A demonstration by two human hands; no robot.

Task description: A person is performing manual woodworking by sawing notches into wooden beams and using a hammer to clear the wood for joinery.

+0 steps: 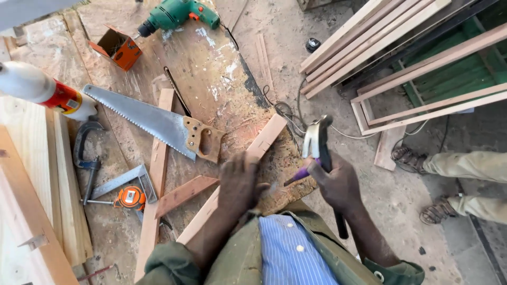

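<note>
Both of my hands were busy over the messy workbench (222, 47). My right hand (338, 184) was curled tight around the black handle of a claw hammer (318, 141), and the shiny metal head stood up above my fist. That same hand also seemed to pinch a thin purple stick (297, 174), maybe a pencil, but I could not tell for sure. My left hand (238, 182) lay palm down on a long wooden strip (232, 179), with the fingers bent a little and pressing on it. I could not see if anything was tucked under those fingers. The strip ran slanted across the bench, and its far end (268, 136) had small notches cut in it, just past my left hand. A hand saw (153, 124) with a wooden grip lay near, to the left of the strip. Close by were an orange tape measure (130, 198), a metal square (124, 179) and a dark clamp (84, 153). A green drill (177, 15) and an orange box (117, 48) sat at the far end of the bench. Long wood pieces (369, 37) were stacked off to the right, and another person's legs in sandals (438, 211) were on the ground there.
</note>
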